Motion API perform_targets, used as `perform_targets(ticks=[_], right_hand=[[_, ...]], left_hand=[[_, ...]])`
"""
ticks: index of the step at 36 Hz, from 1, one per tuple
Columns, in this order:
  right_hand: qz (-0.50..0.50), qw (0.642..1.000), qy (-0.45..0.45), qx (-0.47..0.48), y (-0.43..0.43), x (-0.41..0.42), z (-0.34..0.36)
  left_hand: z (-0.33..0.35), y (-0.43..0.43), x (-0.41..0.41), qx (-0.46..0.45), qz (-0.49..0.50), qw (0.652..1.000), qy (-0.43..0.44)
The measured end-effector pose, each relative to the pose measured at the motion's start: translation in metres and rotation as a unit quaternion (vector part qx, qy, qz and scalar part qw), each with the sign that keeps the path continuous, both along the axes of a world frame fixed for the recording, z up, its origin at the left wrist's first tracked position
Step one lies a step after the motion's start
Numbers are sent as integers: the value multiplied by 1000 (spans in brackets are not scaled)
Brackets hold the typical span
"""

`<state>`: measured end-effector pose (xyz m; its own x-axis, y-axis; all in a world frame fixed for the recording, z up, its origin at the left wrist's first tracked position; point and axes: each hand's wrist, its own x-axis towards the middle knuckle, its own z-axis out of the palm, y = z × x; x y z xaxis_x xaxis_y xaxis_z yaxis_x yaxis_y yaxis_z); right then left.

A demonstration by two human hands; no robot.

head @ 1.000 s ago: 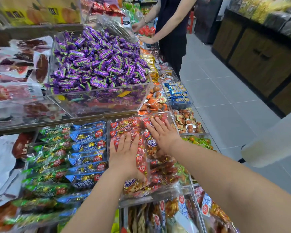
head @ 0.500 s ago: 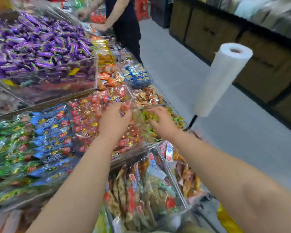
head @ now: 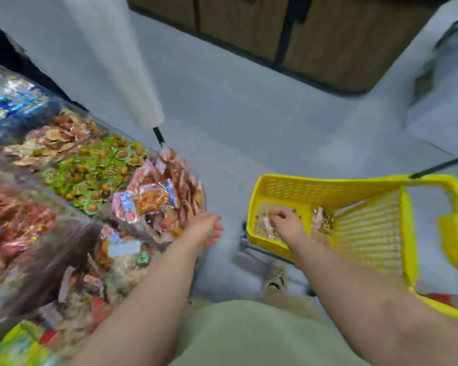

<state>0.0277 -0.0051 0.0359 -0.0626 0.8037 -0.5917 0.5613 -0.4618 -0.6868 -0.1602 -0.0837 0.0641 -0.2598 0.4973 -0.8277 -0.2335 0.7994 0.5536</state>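
A yellow shopping basket (head: pixel 328 182) stands on the floor at the right. My right hand (head: pixel 287 224) is inside it, fingers curled round small snack packets (head: pixel 267 229); more packets (head: pixel 323 220) lie on the basket's bottom. My left hand (head: pixel 204 229) hovers between the snack display and the basket, fingers loosely extended and holding nothing. The frame is blurred by motion.
Clear bins of wrapped snacks (head: pixel 154 199) fill the left side, with green packets (head: pixel 95 167) behind them. A white roll of plastic bags (head: pixel 111 62) stands on a black rod at the bins' corner. Wooden cabinets (head: pixel 328 35) line the far side of the grey floor.
The view has swung right and down from the bins. Both hands left the red snack bin; my right hand has carried packets into the yellow basket, and my left has come away empty.
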Motion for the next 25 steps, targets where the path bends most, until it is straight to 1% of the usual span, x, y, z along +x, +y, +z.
perform_targets(ticks=[3,6,10,12,16,18,21,24,25], right_hand=[[-31,998,-28,-48,3,62,-19],[-61,993,-47,-94,4,113,-28],[-70,985,-35,-151,13,162,-38],[-78,983,-36,-164,21,184,-42],[-69,979,-54,-186,44,218,-53],[-48,977,-63,-198,57,228,-59],[-29,972,-68,-225,71,235,-79],[5,968,-75,-241,82,235,-103],[3,967,-75,-245,85,233,-114]], left_hand=[[-18,14,43,-40,-43,998,-5],[-34,26,78,-78,-105,991,26],[-56,48,116,-103,-216,968,78],[-64,61,132,-107,-254,956,95],[-76,92,160,-107,-272,950,108],[-81,105,171,-110,-290,944,110],[-95,118,180,-105,-333,929,119],[-117,128,183,-121,-343,924,115],[-127,131,183,-128,-346,922,117]])
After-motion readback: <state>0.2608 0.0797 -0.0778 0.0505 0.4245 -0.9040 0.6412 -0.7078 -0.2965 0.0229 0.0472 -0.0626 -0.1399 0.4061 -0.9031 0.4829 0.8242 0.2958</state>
